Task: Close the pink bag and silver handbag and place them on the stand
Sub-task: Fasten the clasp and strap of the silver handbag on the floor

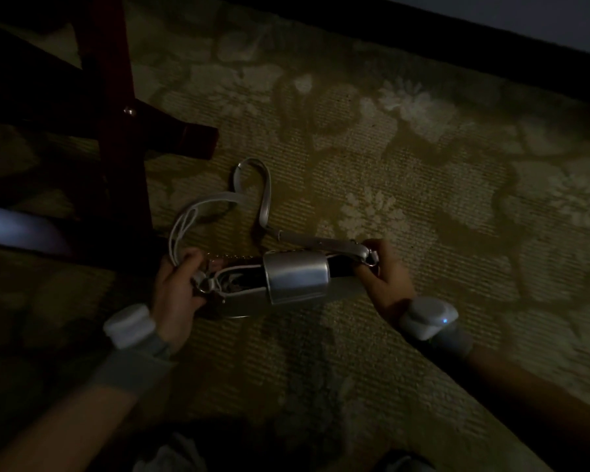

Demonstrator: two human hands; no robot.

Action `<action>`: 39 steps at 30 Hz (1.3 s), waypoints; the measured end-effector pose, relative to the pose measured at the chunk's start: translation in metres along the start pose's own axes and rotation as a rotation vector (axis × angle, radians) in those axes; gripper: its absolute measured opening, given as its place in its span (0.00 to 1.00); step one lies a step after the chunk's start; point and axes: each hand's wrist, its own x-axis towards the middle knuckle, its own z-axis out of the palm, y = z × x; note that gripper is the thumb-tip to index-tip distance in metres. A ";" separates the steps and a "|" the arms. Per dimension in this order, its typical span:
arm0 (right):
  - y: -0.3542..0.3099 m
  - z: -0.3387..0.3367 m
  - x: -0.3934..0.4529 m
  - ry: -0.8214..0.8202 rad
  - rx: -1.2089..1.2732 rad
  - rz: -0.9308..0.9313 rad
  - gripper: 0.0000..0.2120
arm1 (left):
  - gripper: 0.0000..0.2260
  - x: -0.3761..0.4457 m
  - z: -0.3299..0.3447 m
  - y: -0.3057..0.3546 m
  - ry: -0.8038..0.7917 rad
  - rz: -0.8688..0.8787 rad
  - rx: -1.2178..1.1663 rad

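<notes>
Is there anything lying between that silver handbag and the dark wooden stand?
Nothing visible. Only its own strap trails over the carpet between the silver handbag and the stand.

Dim view: silver handbag (295, 277) lies on floral carpet (372, 148), mouth partly open under its flap. Left hand (178, 287) grips one end and the strap (252, 185); right hand (385, 274) pinches the other end's ring. Dark wooden stand (120, 131) upper left.

Grey wristbands (133, 362) (white trackers (130, 323))
</notes>
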 end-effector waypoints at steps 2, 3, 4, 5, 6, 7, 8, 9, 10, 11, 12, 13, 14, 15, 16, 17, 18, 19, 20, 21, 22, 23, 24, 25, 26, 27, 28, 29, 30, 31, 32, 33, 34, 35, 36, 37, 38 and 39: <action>-0.001 0.000 -0.003 -0.013 -0.019 -0.002 0.15 | 0.12 0.006 -0.004 0.000 0.044 -0.025 -0.042; -0.002 -0.002 -0.004 -0.013 -0.021 0.005 0.15 | 0.14 0.008 -0.006 0.000 0.050 -0.043 -0.063; -0.002 -0.002 -0.006 -0.013 -0.017 0.014 0.15 | 0.17 0.012 -0.009 -0.001 0.049 -0.059 -0.077; -0.004 -0.003 -0.007 -0.017 -0.017 0.025 0.15 | 0.20 0.016 -0.013 -0.003 0.064 -0.074 -0.085; -0.005 -0.004 -0.008 -0.022 -0.024 0.028 0.15 | 0.22 0.019 -0.015 -0.004 0.078 -0.079 -0.099; -0.007 -0.005 -0.008 -0.027 -0.035 0.029 0.15 | 0.24 0.025 -0.019 -0.007 0.103 -0.087 -0.106; -0.008 -0.006 -0.008 -0.030 -0.044 0.032 0.15 | 0.26 0.028 -0.019 -0.007 0.132 -0.084 -0.113; -0.010 -0.007 -0.007 -0.034 -0.055 0.037 0.14 | 0.30 0.031 -0.019 -0.008 0.175 -0.069 -0.092; -0.011 -0.008 -0.006 -0.039 -0.068 0.042 0.14 | 0.35 0.033 -0.017 -0.006 0.228 -0.035 -0.011; -0.013 -0.008 -0.005 -0.047 -0.081 0.049 0.13 | 0.41 0.035 -0.015 -0.005 0.282 0.014 0.138; -0.013 -0.010 -0.005 -0.057 -0.089 0.055 0.13 | 0.44 0.032 -0.010 0.000 0.326 0.078 0.319; -0.014 -0.010 -0.004 -0.069 -0.094 0.059 0.13 | 0.44 0.029 -0.006 0.004 0.359 0.170 0.485; -0.014 -0.010 -0.003 -0.075 -0.098 0.060 0.12 | 0.43 0.026 -0.004 0.008 0.372 0.292 0.626; -0.014 -0.011 -0.003 -0.077 -0.103 0.057 0.12 | 0.42 0.025 -0.003 0.011 0.361 0.426 0.759; -0.014 -0.011 -0.002 -0.078 -0.109 0.054 0.12 | 0.41 0.022 -0.002 0.016 0.337 0.532 0.912; -0.015 -0.011 -0.002 -0.082 -0.115 0.052 0.11 | 0.38 0.024 -0.003 0.017 0.302 0.621 1.073; -0.015 -0.011 -0.001 -0.085 -0.120 0.049 0.11 | 0.33 0.024 -0.003 0.020 0.254 0.699 1.219; -0.016 -0.011 0.000 -0.089 -0.125 0.044 0.11 | 0.28 0.025 -0.001 0.024 0.180 0.773 1.316; -0.016 -0.011 0.000 -0.093 -0.129 0.040 0.11 | 0.22 0.025 0.003 0.029 0.076 0.844 1.361; -0.016 -0.012 0.001 -0.098 -0.133 0.034 0.10 | 0.18 0.025 0.009 0.032 -0.051 0.881 1.356; -0.016 -0.012 0.002 -0.102 -0.133 0.028 0.09 | 0.16 0.025 0.016 0.033 -0.197 0.836 1.326; -0.016 -0.012 0.002 -0.106 -0.128 0.025 0.07 | 0.16 0.024 0.022 0.032 -0.335 0.749 1.288; -0.016 -0.012 0.003 -0.109 -0.116 0.030 0.05 | 0.15 0.024 0.028 0.028 -0.431 0.652 1.270; -0.017 -0.013 0.003 -0.109 -0.098 0.040 0.03 | 0.16 0.026 0.033 0.024 -0.481 0.547 1.286; -0.017 -0.013 0.004 -0.104 -0.071 0.053 0.02 | 0.17 0.026 0.037 0.022 -0.490 0.439 1.296; -0.017 -0.013 0.005 -0.090 -0.036 0.068 0.03 | 0.17 0.026 0.040 0.019 -0.488 0.332 1.277; -0.018 -0.013 0.006 -0.073 -0.001 0.089 0.04 | 0.17 0.024 0.041 0.017 -0.488 0.235 1.223; -0.019 -0.013 0.007 -0.055 0.035 0.110 0.04 | 0.17 0.021 0.042 0.015 -0.505 0.157 1.161; -0.021 -0.012 0.009 -0.045 0.065 0.133 0.05 | 0.16 0.017 0.039 0.011 -0.532 0.090 1.097; -0.022 -0.011 0.011 -0.042 0.076 0.150 0.07 | 0.15 0.012 0.036 0.007 -0.557 0.036 1.042; -0.024 -0.012 0.013 -0.042 0.064 0.151 0.09 | 0.15 0.005 0.033 0.001 -0.577 -0.012 0.991; -0.026 -0.011 0.016 -0.045 0.043 0.144 0.10 | 0.14 -0.002 0.030 -0.004 -0.598 -0.056 0.948; -0.028 -0.011 0.018 -0.050 0.021 0.132 0.11 | 0.14 -0.009 0.027 -0.009 -0.616 -0.105 0.901; -0.030 -0.010 0.021 -0.055 0.001 0.121 0.11 | 0.15 -0.019 0.026 -0.012 -0.643 -0.158 0.844; -0.032 -0.010 0.024 -0.061 -0.012 0.111 0.11 | 0.16 -0.026 0.027 -0.015 -0.657 -0.198 0.794; -0.035 -0.009 0.026 -0.075 -0.025 0.095 0.11 | 0.18 -0.033 0.028 -0.017 -0.660 -0.219 0.764; -0.038 -0.007 0.030 -0.091 -0.038 0.078 0.11 | 0.20 -0.038 0.028 -0.023 -0.649 -0.229 0.774; -0.041 -0.005 0.033 -0.107 -0.055 0.055 0.11 | 0.21 -0.044 0.028 -0.027 -0.640 -0.232 0.806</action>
